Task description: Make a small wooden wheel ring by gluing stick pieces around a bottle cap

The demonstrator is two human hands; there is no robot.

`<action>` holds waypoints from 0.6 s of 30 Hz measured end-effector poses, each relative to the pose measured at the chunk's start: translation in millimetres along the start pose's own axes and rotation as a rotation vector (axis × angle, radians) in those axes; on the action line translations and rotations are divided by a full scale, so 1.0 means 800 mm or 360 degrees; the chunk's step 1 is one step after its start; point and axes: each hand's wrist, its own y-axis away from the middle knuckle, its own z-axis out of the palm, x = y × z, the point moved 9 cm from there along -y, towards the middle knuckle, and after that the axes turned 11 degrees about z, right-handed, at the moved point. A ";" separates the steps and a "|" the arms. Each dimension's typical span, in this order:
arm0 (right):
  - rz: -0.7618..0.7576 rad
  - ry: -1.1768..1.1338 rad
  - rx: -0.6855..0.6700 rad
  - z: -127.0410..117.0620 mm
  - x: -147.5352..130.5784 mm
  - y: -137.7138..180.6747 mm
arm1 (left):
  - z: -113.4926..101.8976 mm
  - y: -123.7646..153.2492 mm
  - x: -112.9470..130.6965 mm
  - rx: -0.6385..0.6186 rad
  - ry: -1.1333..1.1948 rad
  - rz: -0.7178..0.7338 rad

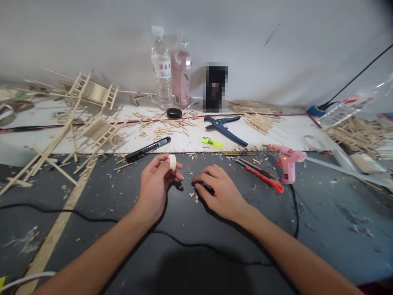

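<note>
My left hand (156, 180) is raised a little over the dark table, with thumb and fingers pinching a small white, round, ring-like piece (172, 162). Its exact kind is unclear. To the right, my right hand (219, 188) rests low at the tabletop, fingers curled round a short black object (208, 187). Most of that object is hidden by the hand, so its kind cannot be told. Tiny cut wood bits (193, 196) lie between both hands. Beyond my left hand is a black pen-like tool (147, 150).
A pink glue gun (287, 162), a red utility knife (264, 176), blue cutters (227, 129) and a yellow highlighter (212, 142) lie on the right. Stick-built models (96, 131) stand left. Two bottles (161, 76) stand by the wall. A black cable (190, 245) crosses the front.
</note>
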 end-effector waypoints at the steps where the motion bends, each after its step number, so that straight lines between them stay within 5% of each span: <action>1: -0.0011 0.0003 -0.0012 0.001 -0.001 0.000 | -0.001 -0.001 0.000 0.0017 0.0002 -0.0005; 18: -0.0256 0.0369 -0.0064 0.033 -0.043 -0.006 | -0.004 -0.002 -0.002 0.0059 0.0015 0.0001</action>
